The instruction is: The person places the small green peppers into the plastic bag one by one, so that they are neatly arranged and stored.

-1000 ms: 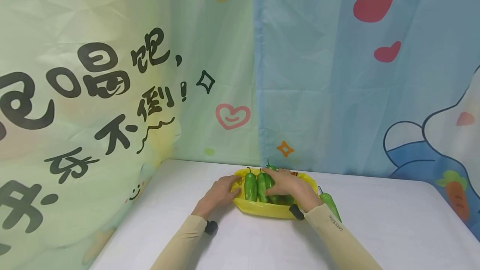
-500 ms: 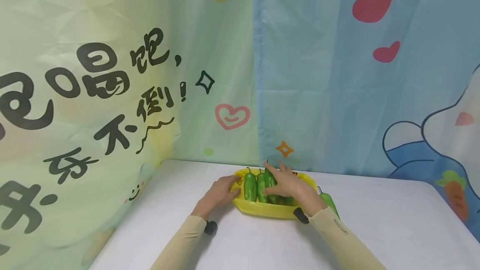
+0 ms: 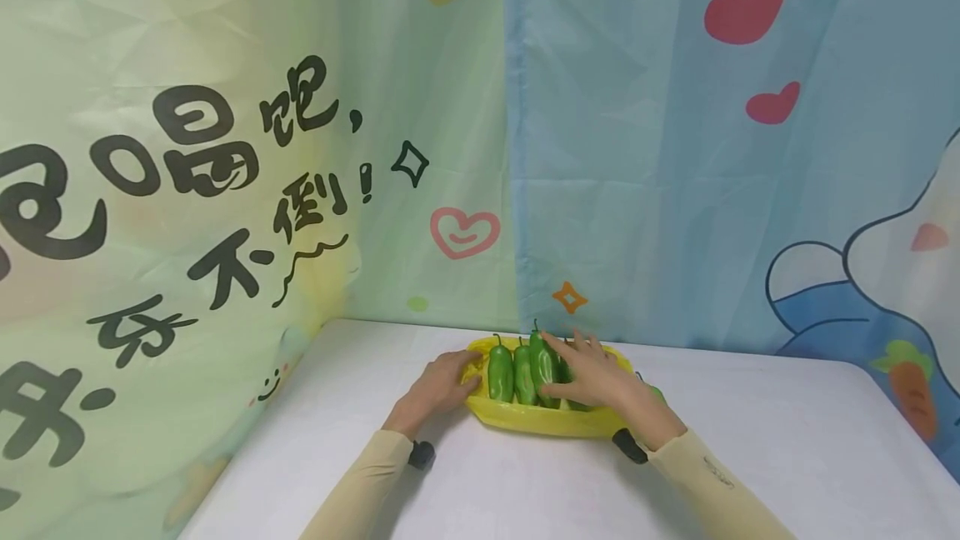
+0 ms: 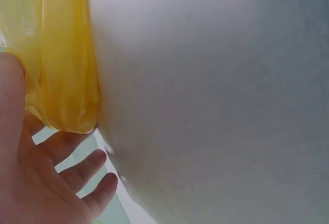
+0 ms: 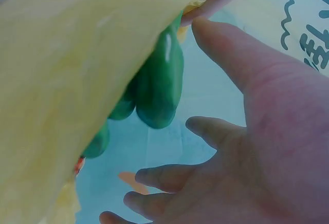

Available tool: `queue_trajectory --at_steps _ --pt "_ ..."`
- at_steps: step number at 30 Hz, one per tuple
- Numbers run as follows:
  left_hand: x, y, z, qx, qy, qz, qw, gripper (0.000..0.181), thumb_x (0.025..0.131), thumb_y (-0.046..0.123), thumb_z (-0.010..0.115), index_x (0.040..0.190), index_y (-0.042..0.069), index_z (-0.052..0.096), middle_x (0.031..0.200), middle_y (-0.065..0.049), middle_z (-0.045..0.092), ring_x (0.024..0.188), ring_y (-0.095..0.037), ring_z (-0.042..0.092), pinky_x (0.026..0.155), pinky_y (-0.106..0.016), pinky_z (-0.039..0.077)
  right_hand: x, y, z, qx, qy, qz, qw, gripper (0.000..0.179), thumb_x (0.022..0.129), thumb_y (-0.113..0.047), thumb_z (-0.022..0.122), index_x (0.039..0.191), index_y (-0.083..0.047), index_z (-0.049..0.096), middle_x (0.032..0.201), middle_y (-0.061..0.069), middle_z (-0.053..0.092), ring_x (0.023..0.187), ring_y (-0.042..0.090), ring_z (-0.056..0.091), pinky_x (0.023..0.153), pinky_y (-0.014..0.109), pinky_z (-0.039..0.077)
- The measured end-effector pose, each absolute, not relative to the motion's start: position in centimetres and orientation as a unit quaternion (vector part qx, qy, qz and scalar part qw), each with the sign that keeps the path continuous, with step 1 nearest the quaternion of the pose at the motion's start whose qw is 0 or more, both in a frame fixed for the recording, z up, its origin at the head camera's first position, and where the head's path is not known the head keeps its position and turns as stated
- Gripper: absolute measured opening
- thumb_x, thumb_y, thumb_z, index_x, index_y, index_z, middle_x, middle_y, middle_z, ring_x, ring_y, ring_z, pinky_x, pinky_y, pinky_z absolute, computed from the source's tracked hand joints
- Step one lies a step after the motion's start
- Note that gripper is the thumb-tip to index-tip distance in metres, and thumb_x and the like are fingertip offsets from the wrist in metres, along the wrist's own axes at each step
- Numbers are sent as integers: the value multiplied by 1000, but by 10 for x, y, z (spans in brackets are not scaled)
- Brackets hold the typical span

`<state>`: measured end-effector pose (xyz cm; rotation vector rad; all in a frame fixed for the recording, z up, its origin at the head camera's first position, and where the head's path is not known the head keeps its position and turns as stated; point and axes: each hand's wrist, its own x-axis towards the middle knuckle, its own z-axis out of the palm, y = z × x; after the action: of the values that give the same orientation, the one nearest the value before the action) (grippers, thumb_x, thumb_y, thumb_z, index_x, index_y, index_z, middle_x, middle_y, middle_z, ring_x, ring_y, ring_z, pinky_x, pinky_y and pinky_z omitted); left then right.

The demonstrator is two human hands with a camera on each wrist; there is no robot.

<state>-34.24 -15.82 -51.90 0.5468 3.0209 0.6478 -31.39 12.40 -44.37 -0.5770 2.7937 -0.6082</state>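
Observation:
A yellow plastic bag [image 3: 525, 418] lies wide at the mouth on the table, several green peppers [image 3: 501, 373] side by side in it, stems up. At its left end my left hand [image 3: 441, 382] holds the edge; in the left wrist view the thumb and index finger are on either side of the yellow film [image 4: 67, 80], the other fingers reaching past it. Over the right part of the bag is my right hand [image 3: 596, 373], fingers spread, beside the tallest pepper [image 3: 542, 369]. The right wrist view shows nothing between its fingers, with a pepper [image 5: 160, 80] apart from them.
One more green pepper [image 3: 657, 392] lies to the right of the bag, mostly hidden behind the right wrist. The white table [image 3: 772, 432] reaches back to a printed curtain [image 3: 637, 190]. A small red patch [image 5: 79, 165] shows beside the bag's edge.
My right hand has moved to the right, away from the tall pepper, which now stands in the bag with more of it in sight. The left hand has stayed at the bag's left end.

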Motion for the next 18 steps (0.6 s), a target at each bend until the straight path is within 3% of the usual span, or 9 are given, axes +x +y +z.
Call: queue_trajectory --at_steps 18 --pt "-341 -158 -517 176 961 211 8 48 100 31 56 145 13 53 148 -11 55 139 -35 48 118 -55 37 -291 164 -451 -200 954 -213 68 73 100 -39 60 161 -19 25 159 40 16 144 66 8 103 85 22"
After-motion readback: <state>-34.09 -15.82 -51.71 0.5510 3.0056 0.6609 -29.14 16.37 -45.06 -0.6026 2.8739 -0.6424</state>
